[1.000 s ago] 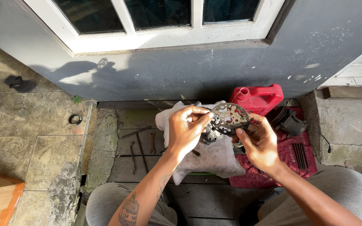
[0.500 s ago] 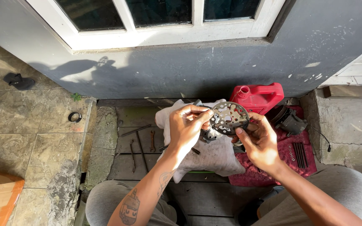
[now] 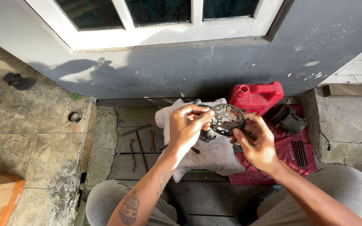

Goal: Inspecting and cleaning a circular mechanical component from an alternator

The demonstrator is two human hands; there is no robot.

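Two hands, left hand (image 3: 186, 127), right hand (image 3: 254, 142), perforated metal disc (image 3: 226, 119) between

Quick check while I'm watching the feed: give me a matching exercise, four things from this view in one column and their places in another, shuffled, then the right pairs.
Things:
1. perforated metal disc
2. red jug
3. black ring
4. wrench

Places:
A. alone on the stone tiles, far to the left
B. against the grey wall, behind the red cloth
C. held between the left hand and the right hand, above the white cloth
D. on the dark boards, left of the white cloth

Pairs: 1-C, 2-B, 3-A, 4-D
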